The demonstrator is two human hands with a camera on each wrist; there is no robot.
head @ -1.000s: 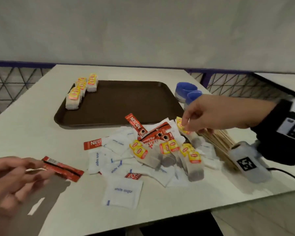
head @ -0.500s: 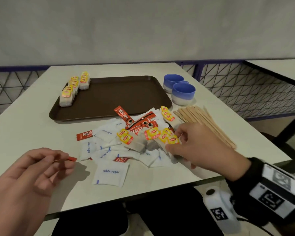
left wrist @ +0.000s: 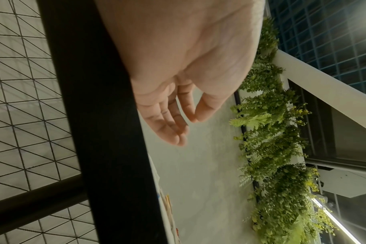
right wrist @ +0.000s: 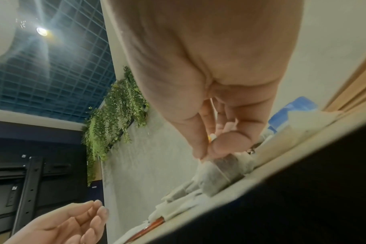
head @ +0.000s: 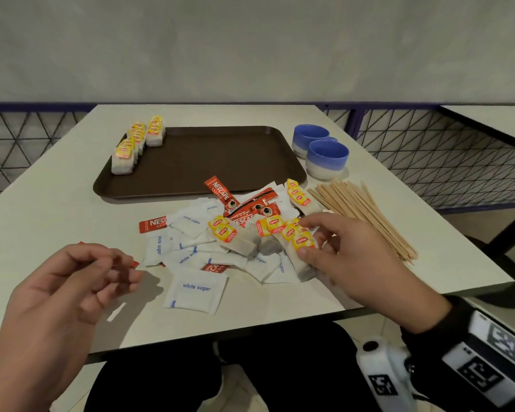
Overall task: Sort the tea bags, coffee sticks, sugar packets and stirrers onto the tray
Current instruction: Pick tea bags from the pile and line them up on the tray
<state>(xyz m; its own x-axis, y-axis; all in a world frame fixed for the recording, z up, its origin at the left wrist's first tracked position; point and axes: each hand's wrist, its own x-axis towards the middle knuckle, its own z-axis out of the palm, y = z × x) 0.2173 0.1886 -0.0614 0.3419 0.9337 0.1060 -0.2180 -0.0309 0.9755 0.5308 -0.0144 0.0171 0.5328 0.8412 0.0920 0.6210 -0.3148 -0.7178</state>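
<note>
the pale rectangular bench (head: 57,203) is carrying a dark brown plastic tray (head: 220,162). the right hand (head: 348,257) is pinching a light, soft, yellow-tagged paper tea bag (head: 302,248) in the pile, best gripped by its stiff tag. the left hand (head: 60,289) is hovering, fingers (head: 116,278) relaxed, grasping nothing.

One brown tray (head: 220,162), two blue cups (head: 326,157), two hands; tea bags uncountable
</note>
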